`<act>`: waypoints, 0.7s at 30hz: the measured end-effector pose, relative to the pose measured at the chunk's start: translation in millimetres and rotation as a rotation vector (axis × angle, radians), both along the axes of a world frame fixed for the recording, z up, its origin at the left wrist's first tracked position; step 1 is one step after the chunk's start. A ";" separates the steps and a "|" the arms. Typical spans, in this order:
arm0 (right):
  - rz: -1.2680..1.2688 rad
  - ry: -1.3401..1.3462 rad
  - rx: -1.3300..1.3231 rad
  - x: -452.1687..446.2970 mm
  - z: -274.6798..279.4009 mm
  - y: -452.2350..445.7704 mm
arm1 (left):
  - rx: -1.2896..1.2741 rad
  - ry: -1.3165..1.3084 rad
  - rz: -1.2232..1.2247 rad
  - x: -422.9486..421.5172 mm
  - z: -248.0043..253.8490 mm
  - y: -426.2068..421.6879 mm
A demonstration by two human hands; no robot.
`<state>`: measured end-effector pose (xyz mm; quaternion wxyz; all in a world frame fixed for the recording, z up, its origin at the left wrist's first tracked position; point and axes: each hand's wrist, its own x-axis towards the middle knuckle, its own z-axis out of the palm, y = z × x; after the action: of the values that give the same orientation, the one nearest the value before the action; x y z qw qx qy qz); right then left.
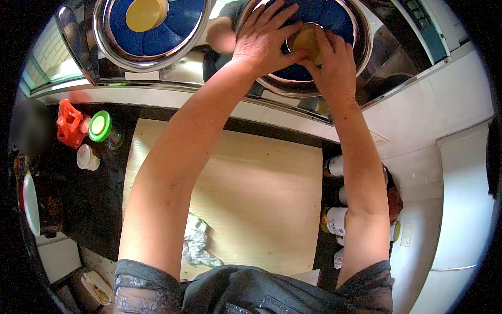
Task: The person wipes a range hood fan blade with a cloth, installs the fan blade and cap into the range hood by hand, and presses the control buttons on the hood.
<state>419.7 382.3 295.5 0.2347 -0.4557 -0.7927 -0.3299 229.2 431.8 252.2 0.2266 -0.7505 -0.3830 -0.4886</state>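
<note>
Both my arms reach up to the right one of two round fittings with shiny metal rims and blue insides. My left hand [267, 42] lies over its left part with fingers spread. Beside it, my right hand [333, 65] is bent around the yellow round centre piece [306, 42], its fingertips on the piece's right side. The left thumb touches the lower edge of that piece. To the left, the other fitting [180, 49] has a similar yellow centre piece [146, 14].
Below lies a pale wooden board [261, 193] with a crumpled cloth [197, 243]. A red bag [69, 123], a green-lidded jar [100, 126] and a small white-lidded jar [88, 157] stand at left. Several jars [335, 220] line the right side, near a wall socket [406, 235].
</note>
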 end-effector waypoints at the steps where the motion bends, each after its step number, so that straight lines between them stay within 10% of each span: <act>1: 0.000 0.000 0.000 -3.4 -1.8 -1.3 | -0.004 -0.018 -0.006 0.1 -0.4 -0.9; 21: -0.256 0.262 -0.246 -10.9 5.9 -11.5 | -0.208 -0.073 -0.073 -0.7 12.4 -16.3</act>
<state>408.7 370.8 301.4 0.2345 -0.6169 -0.7254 -0.1958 228.6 415.4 264.5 0.1155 -0.7652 -0.4120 -0.4810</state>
